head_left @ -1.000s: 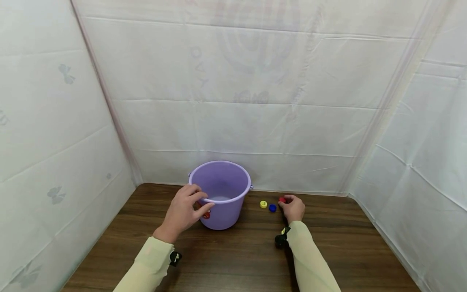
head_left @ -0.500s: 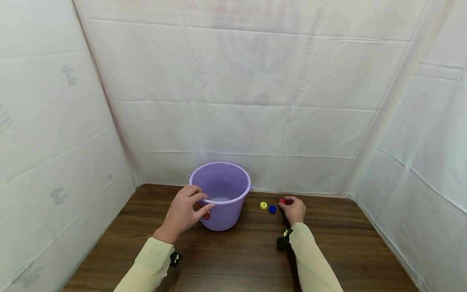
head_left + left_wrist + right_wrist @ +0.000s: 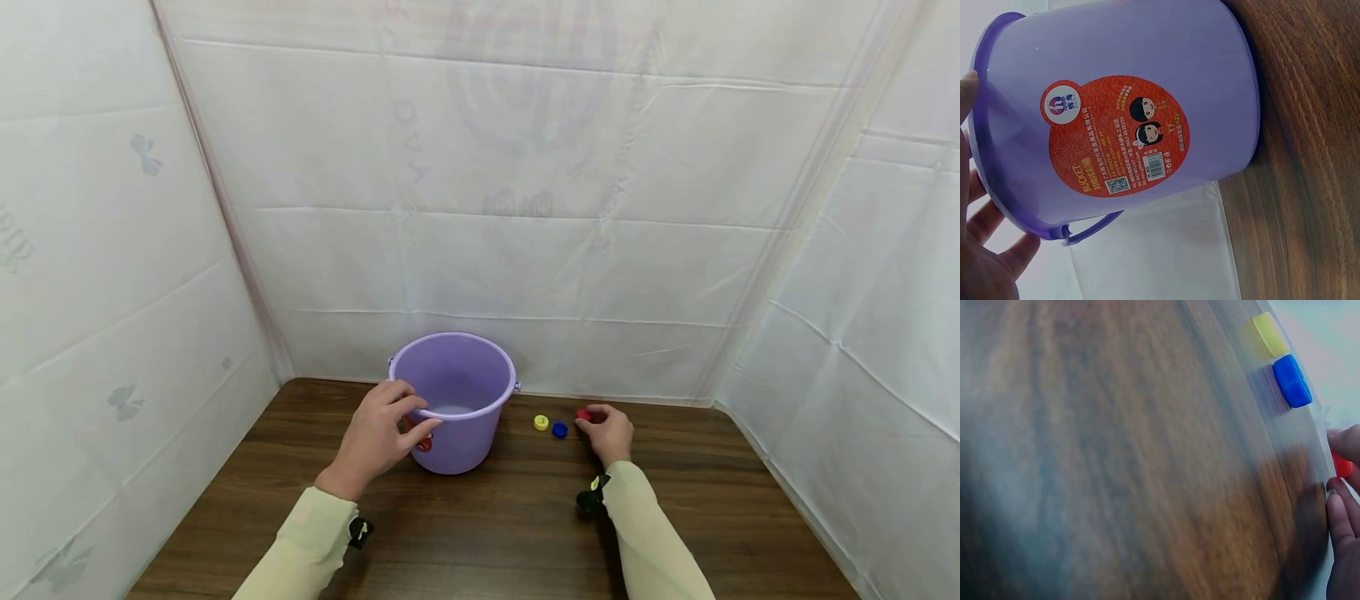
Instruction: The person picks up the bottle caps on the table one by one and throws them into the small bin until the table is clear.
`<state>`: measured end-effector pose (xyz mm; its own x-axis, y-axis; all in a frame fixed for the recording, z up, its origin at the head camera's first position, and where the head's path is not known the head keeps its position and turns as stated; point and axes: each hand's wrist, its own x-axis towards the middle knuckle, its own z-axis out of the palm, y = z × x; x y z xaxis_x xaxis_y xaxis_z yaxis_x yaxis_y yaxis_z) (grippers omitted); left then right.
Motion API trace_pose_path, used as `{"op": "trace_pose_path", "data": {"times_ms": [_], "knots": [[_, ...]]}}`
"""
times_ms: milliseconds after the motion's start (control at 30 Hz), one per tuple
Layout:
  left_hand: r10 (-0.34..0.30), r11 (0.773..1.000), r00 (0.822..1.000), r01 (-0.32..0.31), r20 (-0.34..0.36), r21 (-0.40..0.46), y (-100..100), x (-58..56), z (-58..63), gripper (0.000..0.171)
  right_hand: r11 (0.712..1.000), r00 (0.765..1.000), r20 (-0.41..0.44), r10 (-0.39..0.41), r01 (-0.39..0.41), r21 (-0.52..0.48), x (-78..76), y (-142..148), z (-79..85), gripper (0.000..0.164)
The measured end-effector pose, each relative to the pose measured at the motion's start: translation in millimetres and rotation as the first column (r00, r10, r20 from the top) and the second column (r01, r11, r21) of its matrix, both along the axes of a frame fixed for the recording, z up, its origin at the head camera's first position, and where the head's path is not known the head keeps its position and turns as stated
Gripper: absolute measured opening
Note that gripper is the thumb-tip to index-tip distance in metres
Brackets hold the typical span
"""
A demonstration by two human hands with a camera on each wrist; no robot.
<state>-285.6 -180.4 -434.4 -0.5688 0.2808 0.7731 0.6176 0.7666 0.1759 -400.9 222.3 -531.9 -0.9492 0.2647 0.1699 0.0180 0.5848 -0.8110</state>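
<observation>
**Soft Light Up Front, Haze in a Close-Up**

We see bright, diffuse light spread evenly across the white sheeting in the head view, with soft shadows falling beside both sleeves onto the dark tabletop. In the left wrist view, we find the purple bucket in good focus, its larger print legible, while the background at the upper left washes out almost to white. The right wrist view gives us bluish haze: wood grain smears, the yellow cap and blue cap look soft, and shadow pools at lower right.
</observation>
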Motion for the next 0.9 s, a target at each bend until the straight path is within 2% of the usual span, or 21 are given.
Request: {"op": "trace_pose_path", "data": {"times_ms": [267, 667, 900], "knots": [[0.007, 1.0, 1.0, -0.007, 0.008, -0.004, -0.2, 1.1, 1.1, 0.027, 0.999, 0.999, -0.014, 0.032, -0.032, 0.003, 4.4, 2.3, 5.3, 0.035], [-0.015, 1.0, 0.999, 0.015, -0.047, 0.008, -0.6, -1.9, -0.2, 0.027, 0.993, 0.99, -0.081, 0.119, -0.119, -0.006, 13.0, -3.3, 19.6, 0.033], [-0.008, 1.0, 1.0, 0.009, -0.023, 0.005, -0.2, -1.2, -0.5, 0.027, 0.988, 0.981, -0.117, 0.156, -0.157, 0.002, 18.2, -10.5, 30.3, 0.03]]}}
